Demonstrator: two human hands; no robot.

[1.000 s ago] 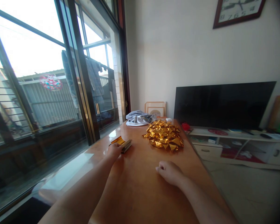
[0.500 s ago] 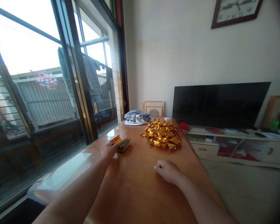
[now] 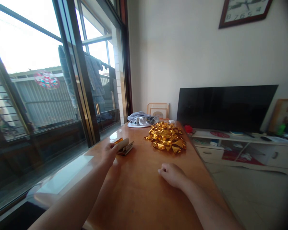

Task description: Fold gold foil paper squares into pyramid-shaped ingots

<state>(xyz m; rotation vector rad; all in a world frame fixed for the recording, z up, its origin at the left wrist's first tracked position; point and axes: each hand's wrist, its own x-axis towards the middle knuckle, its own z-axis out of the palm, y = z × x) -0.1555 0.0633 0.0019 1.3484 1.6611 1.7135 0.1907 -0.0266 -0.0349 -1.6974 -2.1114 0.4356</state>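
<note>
My left hand (image 3: 109, 152) rests at the near side of a small stack of folded gold-backed paper sheets (image 3: 126, 148) on the wooden table (image 3: 144, 198). Its fingers pinch the top sheet, which curls upward, showing a pale underside. A heap of crumpled, folded gold foil pieces (image 3: 166, 138) lies to the right of the stack. My right hand (image 3: 171, 175) rests on the tabletop in front of that heap, fingers curled loosely around nothing. It touches neither the heap nor the stack.
A folded grey-white cloth (image 3: 142, 120) and a framed picture (image 3: 158, 110) stand at the table's far end. A window (image 3: 96, 48) runs along the left side. Right of the table's edge are a black television (image 3: 225, 108) and a white cabinet (image 3: 242, 150).
My left hand has lifted and curled the top sheet of the stack, covering more of its gold corner. My right hand and the gold heap stay in place.
</note>
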